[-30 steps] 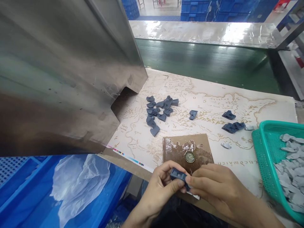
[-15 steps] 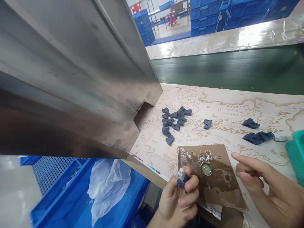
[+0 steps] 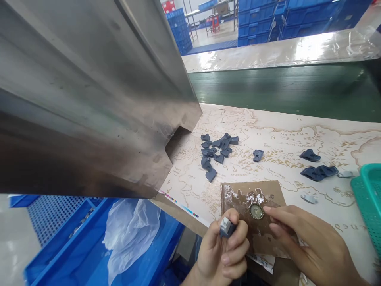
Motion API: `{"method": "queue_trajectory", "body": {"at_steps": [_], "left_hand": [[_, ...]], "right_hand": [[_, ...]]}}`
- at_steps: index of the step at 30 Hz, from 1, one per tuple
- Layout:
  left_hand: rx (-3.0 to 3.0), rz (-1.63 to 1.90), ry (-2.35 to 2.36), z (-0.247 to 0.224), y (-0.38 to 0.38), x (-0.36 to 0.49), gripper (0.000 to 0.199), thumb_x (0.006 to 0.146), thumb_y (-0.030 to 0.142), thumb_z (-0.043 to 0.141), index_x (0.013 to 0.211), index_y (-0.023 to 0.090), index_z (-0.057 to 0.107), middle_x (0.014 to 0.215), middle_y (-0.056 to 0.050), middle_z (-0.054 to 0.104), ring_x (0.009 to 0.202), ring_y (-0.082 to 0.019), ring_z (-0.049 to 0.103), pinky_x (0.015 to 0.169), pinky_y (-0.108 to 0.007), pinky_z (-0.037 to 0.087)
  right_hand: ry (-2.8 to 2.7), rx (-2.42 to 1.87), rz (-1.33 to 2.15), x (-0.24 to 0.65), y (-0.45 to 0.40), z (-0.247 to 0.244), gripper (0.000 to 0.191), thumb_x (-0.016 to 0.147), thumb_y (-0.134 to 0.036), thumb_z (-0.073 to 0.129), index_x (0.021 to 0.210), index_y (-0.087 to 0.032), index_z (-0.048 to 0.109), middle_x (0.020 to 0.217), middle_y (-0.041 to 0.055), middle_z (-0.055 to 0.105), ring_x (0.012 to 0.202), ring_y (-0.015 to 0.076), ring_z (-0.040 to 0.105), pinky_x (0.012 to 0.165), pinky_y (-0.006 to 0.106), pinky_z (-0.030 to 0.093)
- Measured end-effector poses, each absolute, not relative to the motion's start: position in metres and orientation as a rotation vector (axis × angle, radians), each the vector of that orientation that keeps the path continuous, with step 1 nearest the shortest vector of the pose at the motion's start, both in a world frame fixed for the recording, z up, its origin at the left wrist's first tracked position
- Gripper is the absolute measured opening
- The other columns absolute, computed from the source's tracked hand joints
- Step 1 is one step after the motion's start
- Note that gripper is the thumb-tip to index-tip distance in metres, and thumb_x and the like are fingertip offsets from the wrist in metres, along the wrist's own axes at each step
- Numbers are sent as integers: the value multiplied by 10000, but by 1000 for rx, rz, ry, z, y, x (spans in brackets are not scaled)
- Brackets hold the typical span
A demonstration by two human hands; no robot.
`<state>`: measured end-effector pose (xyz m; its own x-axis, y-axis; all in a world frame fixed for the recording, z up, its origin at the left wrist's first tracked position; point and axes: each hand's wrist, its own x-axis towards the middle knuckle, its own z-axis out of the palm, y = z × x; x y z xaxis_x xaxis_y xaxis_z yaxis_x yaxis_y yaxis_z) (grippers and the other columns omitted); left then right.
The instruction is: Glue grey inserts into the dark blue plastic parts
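Your left hand (image 3: 228, 248) held a small dark blue-grey plastic piece (image 3: 228, 230) upright above the near left corner of a flat brown board (image 3: 269, 234), pinched between the thumb and the curled index finger, with your other fingers folded below it. A pale grey block (image 3: 226, 223) sat at the upper end of the piece and faced up towards you, tipped slightly to the left. The long axis ran from that pale end down into your grip; you had it so nearly end-on to the view that its full length could not be judged. Your right hand (image 3: 306, 234) was spread, thumb and index finger apart, palm down over the right part of the board. Your index fingertip was at the right edge of a round metal cap with a scalloped rim (image 3: 256, 211); whether it touched could not be told. The board looked wet and lay on a cream map-printed sheet (image 3: 285, 139) that covered the table. Beyond it to the left you had a loose cluster of dark blue-grey plastic parts (image 3: 218, 151), pointing in mixed directions. One similar part (image 3: 258, 155) lay alone to their right, and farther right were a few more (image 3: 318, 172), their long axes roughly left to right. A pale grey plastic part (image 3: 309, 198) lay nearer you, left of a green perforated plastic basket (image 3: 367, 190).
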<state>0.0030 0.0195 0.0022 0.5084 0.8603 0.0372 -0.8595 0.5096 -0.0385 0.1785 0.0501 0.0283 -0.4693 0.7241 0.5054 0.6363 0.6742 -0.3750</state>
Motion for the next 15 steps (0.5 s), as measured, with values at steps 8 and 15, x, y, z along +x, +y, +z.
{"method": "queue_trajectory", "body": {"at_steps": [8,15], "left_hand": [[410,1248,334,-9,10,10,127,848,360,588,892,241,600,635,65,469,374,5,279,338,-73,249],[1176,1569,881,-13,-2,2,114,877,255,520,946,232,609,752,-24,601,660,-135,533,580,-221,415]], "right_hand": [[-2174,-980,362,175,36,26,326,949,-426,396,1130,-211,563,826,43,698,728,134,669,695,193,554],[-2217,-821,310,162,33,42,169,958,-228,436,1007,-188,592,764,11,703,683,104,657,652,191,545]]}}
